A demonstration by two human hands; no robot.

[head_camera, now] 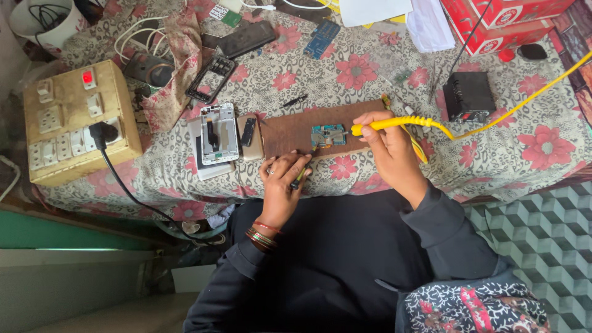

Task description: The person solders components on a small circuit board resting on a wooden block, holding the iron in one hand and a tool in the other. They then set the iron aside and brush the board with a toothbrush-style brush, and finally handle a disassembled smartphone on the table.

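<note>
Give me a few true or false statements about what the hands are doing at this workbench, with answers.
1. The right hand holds a yellow-handled soldering iron. True.
2. The small blue-green circuit board lies on a metal tray. False: it lies on a brown wooden board.
3. The left hand is empty. False: it holds a thin dark tool.
4. A black plug sits in the beige socket box. True.

Two red boxes [502, 21], one switchboard [77, 126], one circuit board [328, 134], one soldering iron [394, 123]
</note>
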